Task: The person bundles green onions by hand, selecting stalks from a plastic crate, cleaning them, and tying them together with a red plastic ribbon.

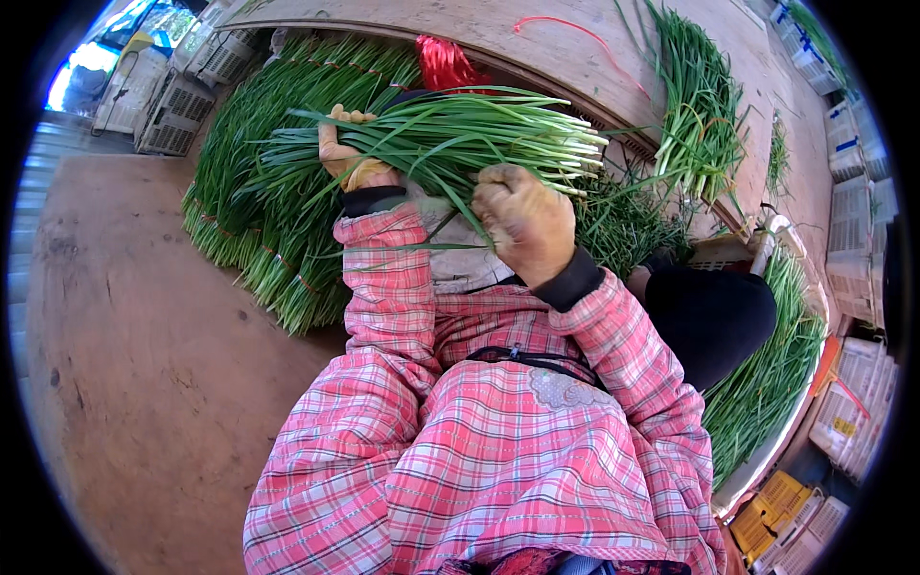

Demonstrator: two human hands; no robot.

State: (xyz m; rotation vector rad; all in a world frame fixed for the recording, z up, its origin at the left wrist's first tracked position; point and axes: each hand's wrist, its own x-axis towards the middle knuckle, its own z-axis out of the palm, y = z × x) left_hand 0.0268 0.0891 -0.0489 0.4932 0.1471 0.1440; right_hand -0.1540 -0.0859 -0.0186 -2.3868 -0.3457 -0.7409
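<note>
A loose bunch of garlic chives [479,129] lies across in front of me, its pale stem ends to the right and green tips to the left. My left hand [350,153], in a tan glove, curls round the leafy part and holds it up. Just below the stems, my gloved right hand [527,216] is closed in a fist, slightly blurred. A few loose leaves hang beside its knuckles; what the fingers grip is hidden. Behind my left hand rises a big stack of tied chive bundles [278,172].
Red ties [446,65] hang by the wooden board [575,43] ahead. Another chive bunch [700,105] lies on that board. Loose leaf scraps [628,220] pile beyond my right hand. A crate of chives [776,374] is at right; white crates [853,249] stand farther out.
</note>
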